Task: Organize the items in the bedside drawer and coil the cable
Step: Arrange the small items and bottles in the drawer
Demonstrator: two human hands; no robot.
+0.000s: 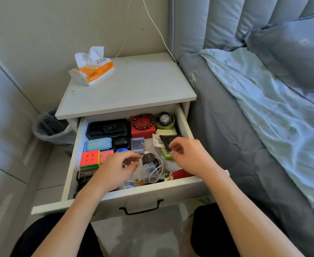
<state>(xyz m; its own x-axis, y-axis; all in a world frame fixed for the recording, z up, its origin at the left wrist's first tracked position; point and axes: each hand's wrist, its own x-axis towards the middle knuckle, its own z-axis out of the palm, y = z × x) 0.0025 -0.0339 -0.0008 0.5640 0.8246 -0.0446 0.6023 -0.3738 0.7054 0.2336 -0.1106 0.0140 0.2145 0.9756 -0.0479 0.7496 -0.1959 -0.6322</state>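
Over the open bedside drawer (185, 119), from the head camera, both hands are down among the clutter. Left hand (113, 169) hovers near the drawer's front middle, fingers loosely curled with thumb and forefinger close together; whether they pinch anything I cannot tell. Right hand (187, 154) sits toward the right wall, fingertips pinching the corner of a dark flat packet (166, 140) that lies tilted over some papers. Between the two hands, a white cable (157, 168) loops loose across a clear plastic box (148, 168), just beside a round black-and-red gadget (148, 158). Along the left wall, a Rubik's cube (89, 158) stands bright, a pink box (106, 155) touching its right side. Back left corner holds a long black case (107, 128); next to it a red box (143, 130) with a brown bead bracelet (143, 121) lying on top. Back right corner, a black wristwatch (164, 118) rests on a green round tin. Up on the nightstand top (134, 86), a tissue pack (92, 70) sits at the back left corner. A lined waste bin (50, 127) stands left of the nightstand.
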